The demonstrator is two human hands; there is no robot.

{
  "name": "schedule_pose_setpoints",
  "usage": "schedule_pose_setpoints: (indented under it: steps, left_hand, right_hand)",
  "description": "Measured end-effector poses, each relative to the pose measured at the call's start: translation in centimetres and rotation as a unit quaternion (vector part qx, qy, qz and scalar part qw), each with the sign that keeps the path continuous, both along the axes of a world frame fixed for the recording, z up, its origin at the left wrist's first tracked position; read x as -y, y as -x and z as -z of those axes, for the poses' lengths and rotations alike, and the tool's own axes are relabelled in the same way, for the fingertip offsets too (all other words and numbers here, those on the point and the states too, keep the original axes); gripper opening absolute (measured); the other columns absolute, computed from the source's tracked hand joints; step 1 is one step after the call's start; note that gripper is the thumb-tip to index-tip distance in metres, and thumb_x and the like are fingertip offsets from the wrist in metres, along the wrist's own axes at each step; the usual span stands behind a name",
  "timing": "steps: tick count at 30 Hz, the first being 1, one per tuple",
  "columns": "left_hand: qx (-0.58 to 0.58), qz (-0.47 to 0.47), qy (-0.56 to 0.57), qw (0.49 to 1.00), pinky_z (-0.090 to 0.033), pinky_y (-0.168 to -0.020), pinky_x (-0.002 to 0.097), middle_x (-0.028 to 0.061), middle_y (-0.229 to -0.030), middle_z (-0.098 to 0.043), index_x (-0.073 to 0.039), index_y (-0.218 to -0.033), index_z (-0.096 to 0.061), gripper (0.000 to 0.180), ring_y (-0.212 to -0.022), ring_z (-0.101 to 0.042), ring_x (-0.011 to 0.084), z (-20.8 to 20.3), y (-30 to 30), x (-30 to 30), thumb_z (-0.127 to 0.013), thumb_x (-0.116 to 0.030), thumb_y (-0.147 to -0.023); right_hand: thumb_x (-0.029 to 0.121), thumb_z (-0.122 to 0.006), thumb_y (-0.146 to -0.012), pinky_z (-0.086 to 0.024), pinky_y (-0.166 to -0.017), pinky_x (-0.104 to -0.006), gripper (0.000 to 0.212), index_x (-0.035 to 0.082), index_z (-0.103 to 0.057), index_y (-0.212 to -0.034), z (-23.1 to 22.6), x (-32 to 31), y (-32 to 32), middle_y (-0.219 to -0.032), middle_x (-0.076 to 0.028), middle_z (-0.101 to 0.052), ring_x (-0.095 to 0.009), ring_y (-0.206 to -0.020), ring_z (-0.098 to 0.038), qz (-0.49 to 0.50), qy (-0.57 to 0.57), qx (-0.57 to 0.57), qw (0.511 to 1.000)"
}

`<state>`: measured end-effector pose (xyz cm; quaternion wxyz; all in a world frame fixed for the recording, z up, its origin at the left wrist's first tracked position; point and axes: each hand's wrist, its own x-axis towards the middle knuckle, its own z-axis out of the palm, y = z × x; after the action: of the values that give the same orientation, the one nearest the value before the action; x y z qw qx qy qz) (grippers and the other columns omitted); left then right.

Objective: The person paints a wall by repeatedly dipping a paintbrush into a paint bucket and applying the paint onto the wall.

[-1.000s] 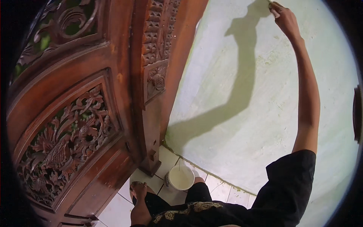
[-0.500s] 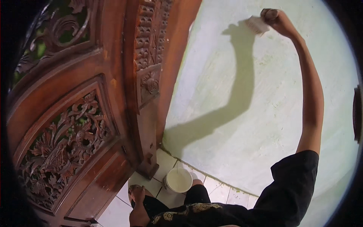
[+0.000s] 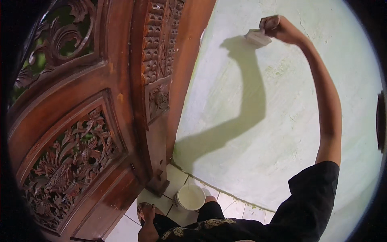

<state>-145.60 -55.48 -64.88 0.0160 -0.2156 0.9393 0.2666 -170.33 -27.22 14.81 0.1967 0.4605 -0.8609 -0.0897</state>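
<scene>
High on the wall, my right hand (image 3: pixel 271 25) is closed round the handle of a wide paint brush (image 3: pixel 258 38). Its pale bristles lie against the pale green wall (image 3: pixel 225 157), which bears whitish streaks and rough patches. The arm is stretched far out, casting a long shadow on the wall. Low down, my left hand (image 3: pixel 147 211) rests by my left knee, fingers apart and holding nothing that I can see. Between my legs on the floor stands a white bucket (image 3: pixel 191 197) with whitish paint inside; a thin wire handle shows at its rim.
A carved brown wooden door (image 3: pixel 68 161) with openwork panels fills the left side. Its thick carved post (image 3: pixel 156 133) borders the wall. Pale floor tiles (image 3: pixel 175 179) meet the wall's lower edge. A dark object (image 3: pixel 380 121) shows at the far right rim.
My right hand has moved left and slightly down with the brush, and its shadow has shifted left too. The bucket stays in place; my left hand has barely moved.
</scene>
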Motion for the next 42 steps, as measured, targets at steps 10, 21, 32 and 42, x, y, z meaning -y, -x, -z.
schedule_pose_setpoints:
  steps: [10,21,32,42]
  left_hand:
    - [0.018,0.092,0.006,0.996,-0.035,-0.087,0.0473,0.0135,-0.113,-0.049,-0.006,-0.115,-0.047,0.056,-0.101,-0.046,0.0283,5.4,1.0,-0.4,-0.052,-0.045,-0.075]
    - [0.004,0.084,0.008,0.996,-0.031,-0.090,0.0482,0.0125,-0.106,-0.054,-0.008,-0.095,-0.061,0.038,-0.105,-0.045,0.0292,4.7,1.8,-0.5,-0.051,-0.039,-0.076]
    - [-0.073,0.016,0.006,0.997,-0.028,-0.093,0.0478,0.0210,-0.113,-0.048,0.002,-0.095,-0.060,0.049,-0.112,-0.039,0.0324,15.1,0.5,-0.5,-0.057,-0.040,-0.071]
    - [-0.084,-0.024,-0.132,0.987,-0.025,-0.095,0.0506,0.0175,-0.115,-0.049,-0.007,-0.097,-0.062,0.043,-0.113,-0.038,0.0331,16.2,-1.6,0.7,-0.056,-0.040,-0.070]
  right_hand:
    - [0.000,-0.053,-0.072,-0.041,-0.047,-0.0331,0.007,0.003,-0.059,-0.070,-7.5,3.1,0.2,-0.059,-0.013,-0.056,-0.021,-0.051,-0.052,0.065,0.030,-0.465,0.882]
    - [0.001,-0.053,-0.069,-0.038,-0.054,-0.0328,0.009,0.000,-0.044,-0.068,2.9,2.4,2.0,-0.062,-0.013,-0.046,-0.023,-0.056,-0.046,0.069,-0.067,-0.155,0.983]
    - [0.010,-0.043,-0.081,-0.041,-0.057,-0.0400,0.013,0.010,-0.056,-0.082,-6.5,2.6,8.5,-0.074,-0.016,-0.056,-0.037,-0.069,-0.053,0.083,0.040,-0.433,0.896]
    - [-0.006,-0.052,-0.071,-0.043,-0.060,-0.0243,0.010,0.004,-0.051,-0.074,-3.7,5.5,6.3,-0.073,0.003,-0.050,-0.008,-0.073,-0.048,0.082,0.147,0.011,0.986]
